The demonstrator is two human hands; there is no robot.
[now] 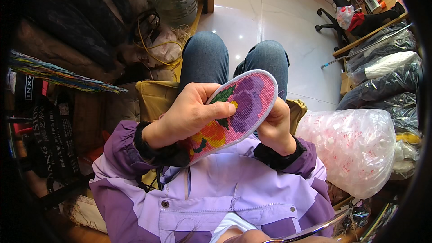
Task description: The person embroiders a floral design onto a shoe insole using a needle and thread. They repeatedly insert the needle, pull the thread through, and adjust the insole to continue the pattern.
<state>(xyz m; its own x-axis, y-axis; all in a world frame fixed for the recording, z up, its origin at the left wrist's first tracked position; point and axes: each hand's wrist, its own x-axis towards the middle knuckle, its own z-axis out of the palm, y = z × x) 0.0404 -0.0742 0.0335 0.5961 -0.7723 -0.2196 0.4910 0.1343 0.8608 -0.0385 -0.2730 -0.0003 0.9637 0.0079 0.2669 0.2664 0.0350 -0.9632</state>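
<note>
A cross-stitched insole (249, 104) with a white bound edge slants across my lap. Its pink ground bears a purple flower, green leaves and an orange-yellow flower. My left hand (199, 108) grips it from the left, thumb pressed flat on the stitched face near the yellow flower centre, fingers hidden behind. At the right edge my right hand (277, 126) is curled partly behind the insole, its fingers bent in and its fingertips hidden. A short bit of purple thread (281, 93) shows just above that hand. Whether a needle is there cannot be seen.
A bundle of coloured threads (64, 74) hangs at the left. To the right lie a large clear plastic bag (347, 148) and several plastic-wrapped rolls (384, 77). Beyond my knees are a tiled floor (243, 13), a water jug (177, 0) and a swivel chair base (332, 25).
</note>
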